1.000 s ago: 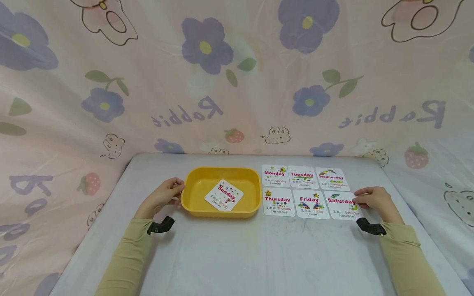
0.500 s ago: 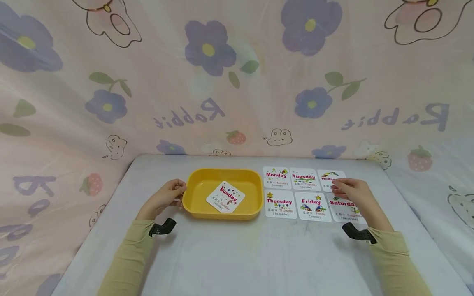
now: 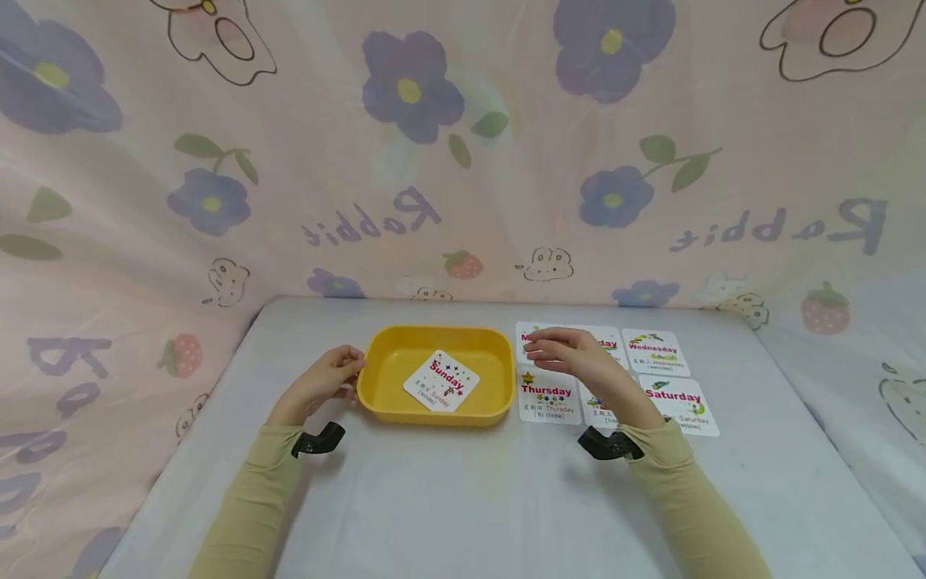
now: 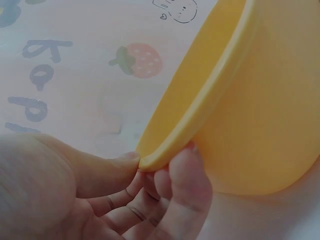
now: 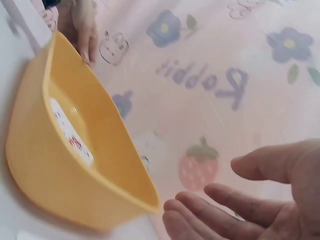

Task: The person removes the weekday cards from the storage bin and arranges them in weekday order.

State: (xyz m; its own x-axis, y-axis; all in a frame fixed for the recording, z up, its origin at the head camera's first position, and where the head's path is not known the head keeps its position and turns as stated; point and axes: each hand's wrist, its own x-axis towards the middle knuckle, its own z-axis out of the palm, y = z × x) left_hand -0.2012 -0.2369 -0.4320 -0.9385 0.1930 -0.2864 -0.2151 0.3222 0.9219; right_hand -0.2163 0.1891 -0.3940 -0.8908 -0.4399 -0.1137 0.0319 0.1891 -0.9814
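Observation:
A yellow tray (image 3: 369, 394) stands left of centre on the table, with the Sunday card (image 3: 441, 381) lying tilted inside. My left hand (image 3: 324, 383) pinches the tray's left rim between thumb and fingers, as the left wrist view shows close up. My right hand (image 3: 579, 362) hovers over the laid-out cards, near the tray's right end, fingers spread from the thumb and holding nothing. It covers parts of the Monday, Tuesday and Friday cards. The Thursday card (image 3: 550, 396), Wednesday card (image 3: 656, 352) and Saturday card (image 3: 678, 404) show beside it.
The cards lie in two rows right of the tray on a white table (image 3: 448, 498). Behind the table's far edge hangs a pink curtain (image 3: 506, 193) with flowers and rabbits. A black wrist mount (image 3: 608, 444) sits on each sleeve.
My right hand has left the Saturday card and swept left across the cards toward the tray. My left hand stays on the tray rim, and the cards lie as before.

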